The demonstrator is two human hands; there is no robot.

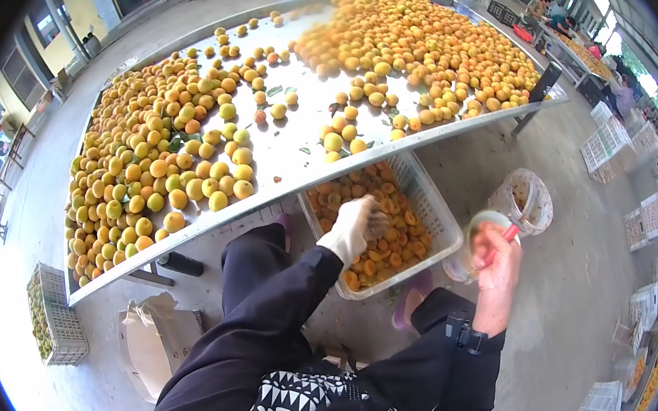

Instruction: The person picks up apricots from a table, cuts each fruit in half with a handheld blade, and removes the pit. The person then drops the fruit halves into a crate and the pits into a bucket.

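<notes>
My gloved left hand point(352, 230) is over the crate point(441, 256), above the orange fruit halves point(407, 243); its fingers are blurred, so I can't tell whether they hold anything. My bare right hand point(498, 261) is closed around a red handle point(511, 232), just to the right of the crate. A white bucket point(538, 210) stands beyond that hand. Ahead of both hands, whole fruit point(143, 164) lies spread on the metal table point(286, 154), whose near edge passes over the crate's far end.
</notes>
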